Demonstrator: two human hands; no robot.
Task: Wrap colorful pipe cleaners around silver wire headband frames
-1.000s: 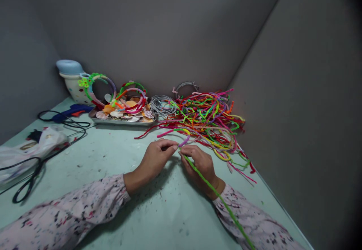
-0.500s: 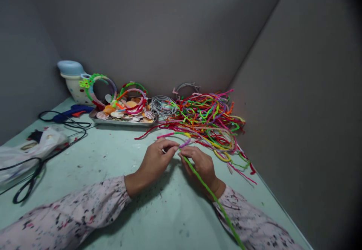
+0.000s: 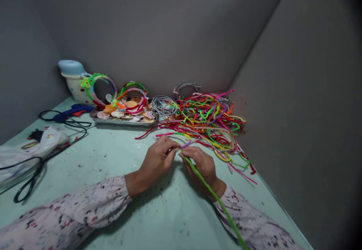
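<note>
My left hand (image 3: 157, 161) and my right hand (image 3: 201, 164) meet above the pale green table (image 3: 113, 159), fingertips pinched together. A long green pipe cleaner (image 3: 215, 197) runs from that pinch back over my right wrist toward the lower right. A short purple pipe cleaner (image 3: 186, 143) sticks out just beyond the fingertips, joined to the green one. Both hands pinch at this joint. Just behind the hands lies a big tangled heap of coloured pipe cleaners (image 3: 209, 120).
A metal tray (image 3: 121, 121) of shells and wrapped hoops stands at the back, beside a coil of grey wire (image 3: 164, 106) and a spotted jar with a blue lid (image 3: 74, 82). A blue glue gun (image 3: 72, 111), black cord, scissors (image 3: 26, 186) and a plastic bag (image 3: 31, 148) lie left. Grey walls close in behind and right.
The hands stay together at the joint with small finger shifts. The green pipe cleaner's free end has swung slightly left along my right sleeve.
</note>
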